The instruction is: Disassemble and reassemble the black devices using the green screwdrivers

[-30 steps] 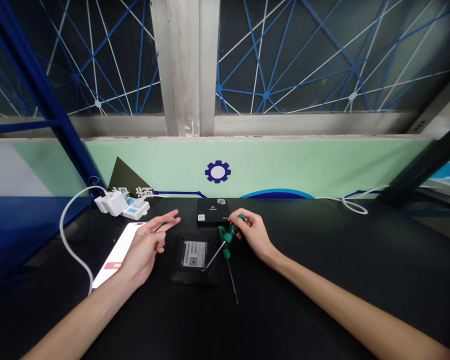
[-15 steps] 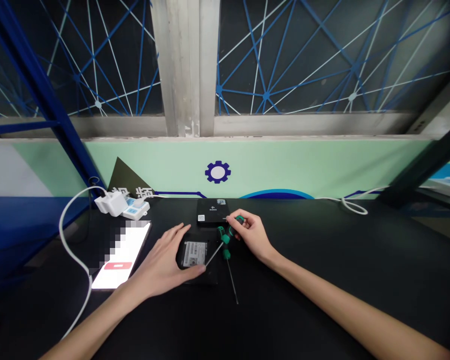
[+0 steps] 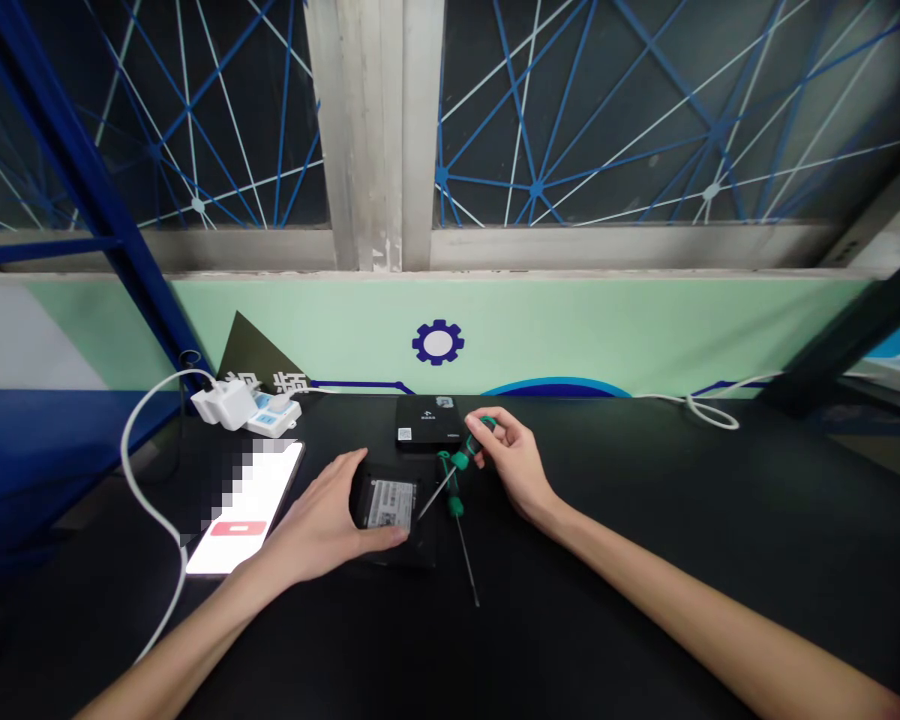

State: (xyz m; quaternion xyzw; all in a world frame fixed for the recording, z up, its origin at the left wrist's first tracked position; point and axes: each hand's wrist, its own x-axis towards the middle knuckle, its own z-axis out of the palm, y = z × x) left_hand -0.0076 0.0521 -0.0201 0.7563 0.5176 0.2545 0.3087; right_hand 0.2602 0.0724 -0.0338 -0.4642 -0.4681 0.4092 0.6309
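My right hand [image 3: 516, 462] is closed round the green-and-black handle of a screwdriver [image 3: 461, 459], which slants down to the left. Its tip reaches the right side of a flat black case [image 3: 427, 545] with a white printed label; whether it touches a screw is too small to tell. My left hand [image 3: 326, 515] spans that case, the thumb along its near part and the fingers by its left and far edges, holding it on the table. A second green-handled screwdriver [image 3: 457, 507] lies just right of the case, its shaft toward me.
Behind the case sits a black box [image 3: 424, 425] with a small white code sticker. To the left lie a lit phone [image 3: 229, 545], a white power strip with plug [image 3: 270, 415] and a white cable [image 3: 129, 480]. Another white cable [image 3: 712, 415] lies at the back right.
My right hand has moved slightly right, drawing the screwdriver up and back with it; the tip has shifted away from my left thumb. My left hand stays on the case.
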